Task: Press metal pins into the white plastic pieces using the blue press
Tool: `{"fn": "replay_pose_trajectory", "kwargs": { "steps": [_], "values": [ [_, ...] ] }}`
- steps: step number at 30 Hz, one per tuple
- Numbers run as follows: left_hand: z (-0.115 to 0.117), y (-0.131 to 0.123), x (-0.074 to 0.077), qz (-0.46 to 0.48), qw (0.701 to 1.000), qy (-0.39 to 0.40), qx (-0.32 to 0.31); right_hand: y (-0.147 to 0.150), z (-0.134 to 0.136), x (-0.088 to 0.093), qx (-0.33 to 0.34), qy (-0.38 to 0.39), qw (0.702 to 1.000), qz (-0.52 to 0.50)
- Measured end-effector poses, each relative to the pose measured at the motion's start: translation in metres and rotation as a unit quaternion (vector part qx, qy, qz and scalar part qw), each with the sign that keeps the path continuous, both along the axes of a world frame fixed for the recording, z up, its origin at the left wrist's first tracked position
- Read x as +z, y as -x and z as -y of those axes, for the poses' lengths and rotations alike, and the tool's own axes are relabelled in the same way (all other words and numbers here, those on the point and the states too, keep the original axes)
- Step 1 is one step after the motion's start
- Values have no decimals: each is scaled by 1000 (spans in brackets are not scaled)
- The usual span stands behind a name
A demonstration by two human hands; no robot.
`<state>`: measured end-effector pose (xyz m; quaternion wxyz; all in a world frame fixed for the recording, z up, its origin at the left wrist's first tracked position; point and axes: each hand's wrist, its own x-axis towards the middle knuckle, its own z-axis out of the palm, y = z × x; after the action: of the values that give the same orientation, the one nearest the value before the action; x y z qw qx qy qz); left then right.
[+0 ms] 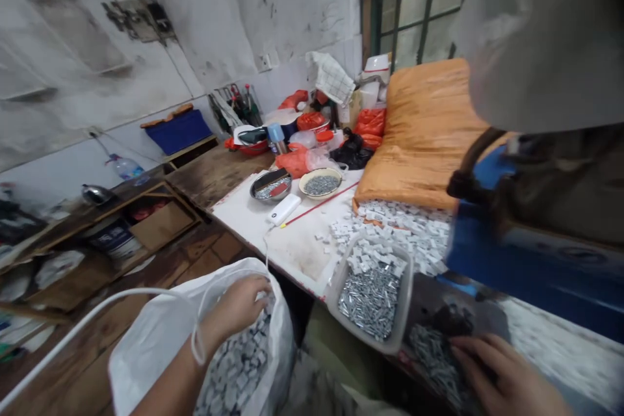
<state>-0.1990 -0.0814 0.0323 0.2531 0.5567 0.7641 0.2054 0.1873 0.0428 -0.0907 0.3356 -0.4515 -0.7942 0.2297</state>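
My left hand (237, 305) reaches into a white plastic bag (160, 331) full of small grey-white square parts (241, 364); its fingers curl down among the parts and their tips are hidden. The bag's handle loops around my left wrist. My right hand (502, 374) lies at the bottom right, fingers stretched flat over a dark tray of small metal screws (431, 351). Between the hands stands a clear plastic tub (373, 292) holding screws and some white parts.
A white tabletop (273, 227) carries a loose heap of white parts (414, 227), two bowls of screws (319, 183), a white power bank (284, 209) and an orange sack (424, 136). A blue machine (536, 260) stands at the right. Wooden shelves sit at the left.
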Motion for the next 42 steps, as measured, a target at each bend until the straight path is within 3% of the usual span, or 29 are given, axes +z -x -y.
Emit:
{"fn": "replay_pose_trajectory", "kwargs": {
  "steps": [7, 11, 14, 18, 22, 27, 30, 35, 38, 42],
  "values": [
    [-67, -98, -31, -8, 966, -82, -246, 2, 11, 28, -72, 94, 993, -27],
    [-93, -141, -56, -87, 940, -61, -323, 1, 21, 37, -113, 122, 984, -60],
    [-100, -153, -70, -90, 943, -53, -317, 2, 23, 39, -111, 133, 983, -57],
    [-97, -153, -75, -73, 956, -68, -275, 3, 21, 44, -135, 174, 971, -94],
    [-94, -152, -70, -43, 971, -91, -215, 5, 21, 52, -124, 231, 950, -167],
    [-96, -172, -54, 137, 974, -121, -131, 12, 26, 62, -120, 284, 926, -216],
    [-93, -191, -43, 168, 958, -132, -190, 15, 28, 65, -103, 294, 922, -229],
    [-89, -208, -36, 136, 938, -141, -287, 14, 30, 64, -65, 306, 920, -237],
    [-88, -210, -36, 139, 940, -114, -290, 13, 31, 62, -61, 304, 919, -242],
    [-88, -213, -37, 189, 948, -80, -244, 14, 34, 61, -57, 286, 924, -248]
  ]
}}
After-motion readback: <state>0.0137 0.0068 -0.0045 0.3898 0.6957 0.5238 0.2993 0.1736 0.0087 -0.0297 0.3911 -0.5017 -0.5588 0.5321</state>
